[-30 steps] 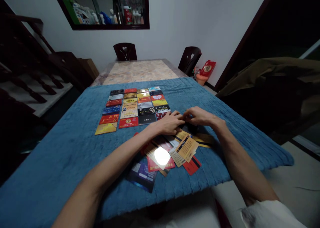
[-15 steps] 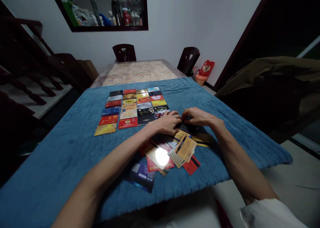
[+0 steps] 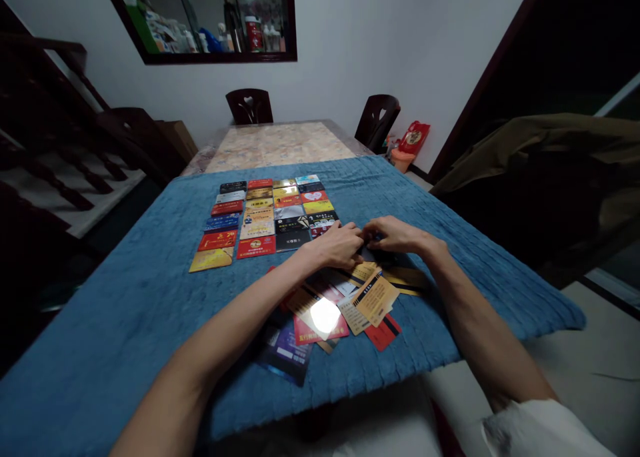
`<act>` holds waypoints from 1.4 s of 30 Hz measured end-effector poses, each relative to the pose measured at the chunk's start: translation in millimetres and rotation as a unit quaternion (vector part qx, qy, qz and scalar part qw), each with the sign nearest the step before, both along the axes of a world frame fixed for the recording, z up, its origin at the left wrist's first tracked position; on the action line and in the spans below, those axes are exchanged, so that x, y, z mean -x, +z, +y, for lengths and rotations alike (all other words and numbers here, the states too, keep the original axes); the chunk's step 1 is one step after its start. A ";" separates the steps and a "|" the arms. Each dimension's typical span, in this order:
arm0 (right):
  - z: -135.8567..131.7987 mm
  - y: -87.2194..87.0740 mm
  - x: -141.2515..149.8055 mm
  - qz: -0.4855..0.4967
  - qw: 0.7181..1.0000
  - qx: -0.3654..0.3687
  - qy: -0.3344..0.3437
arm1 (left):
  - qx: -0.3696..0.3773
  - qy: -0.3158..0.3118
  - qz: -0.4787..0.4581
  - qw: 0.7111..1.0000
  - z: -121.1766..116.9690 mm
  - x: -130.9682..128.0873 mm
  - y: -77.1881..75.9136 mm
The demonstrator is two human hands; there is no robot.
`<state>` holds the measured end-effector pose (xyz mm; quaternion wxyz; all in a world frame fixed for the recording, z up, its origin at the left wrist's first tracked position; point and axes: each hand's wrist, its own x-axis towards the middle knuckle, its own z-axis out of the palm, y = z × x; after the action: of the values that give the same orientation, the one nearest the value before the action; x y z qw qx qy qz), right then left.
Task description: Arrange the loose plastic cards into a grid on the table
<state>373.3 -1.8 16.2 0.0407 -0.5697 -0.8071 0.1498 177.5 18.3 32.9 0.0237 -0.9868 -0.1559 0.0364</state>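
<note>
My left hand (image 3: 345, 245) reaches over the upper edge of a loose pile of cards, its fingers curled together. Just right of it, fingers bent and pinched, is my right hand (image 3: 394, 234). The two hands' fingertips nearly meet. A dark card (image 3: 381, 255) shows beneath my right hand, in its fingers; what my left fingers grip is hidden. Below them lie overlapping cards: a tan card (image 3: 376, 299), a red card (image 3: 384, 333), a pinkish-red card (image 3: 305, 331) with bright glare above it and a purple card (image 3: 287, 353).
Cards in neat columns lie left of my hands, among them a black card (image 3: 293, 241), a red card (image 3: 256, 247) and a gold card (image 3: 212, 259). A blue cloth (image 3: 135, 297) covers this part of the table. Chairs (image 3: 250, 107) stand beyond.
My left hand has shifted very slightly, and the tan card below has moved a little to the right. My right hand stays almost in place.
</note>
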 end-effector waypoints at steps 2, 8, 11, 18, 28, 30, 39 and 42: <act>-0.6 1.9 1.5 0.003 1.000 0.004 0.010 | -0.011 0.004 0.009 1.000 -0.5 2.1 0.8; -4.0 6.9 6.3 0.018 0.999 0.019 0.044 | -0.037 -0.024 -0.012 0.999 1.3 8.9 -5.2; -5.1 6.4 6.0 0.017 0.999 0.017 0.046 | -0.034 -0.033 -0.035 0.998 2.3 15.6 -10.1; -12.1 10.0 12.4 0.052 0.995 0.037 0.081 | 0.004 -0.039 -0.082 0.996 2.7 38.1 -15.2; -18.3 17.9 24.7 0.091 0.990 0.049 0.098 | 0.056 -0.006 -0.134 0.989 7.2 56.3 -21.9; -18.0 17.6 24.9 0.091 0.991 0.046 0.085 | 0.062 0.014 -0.157 0.986 8.5 56.8 -25.8; -15.7 13.1 27.8 0.110 0.993 0.037 0.032 | 0.093 0.091 -0.278 0.952 10.1 56.8 -37.9; -14.7 10.9 30.4 0.114 0.992 0.035 0.035 | 0.094 0.107 -0.306 0.941 9.6 55.8 -41.5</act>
<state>342.9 -16.5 27.0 0.1070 -0.5217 -0.8107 0.2432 121.7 28.0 -8.6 -0.1225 -0.9256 -0.2557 -0.2509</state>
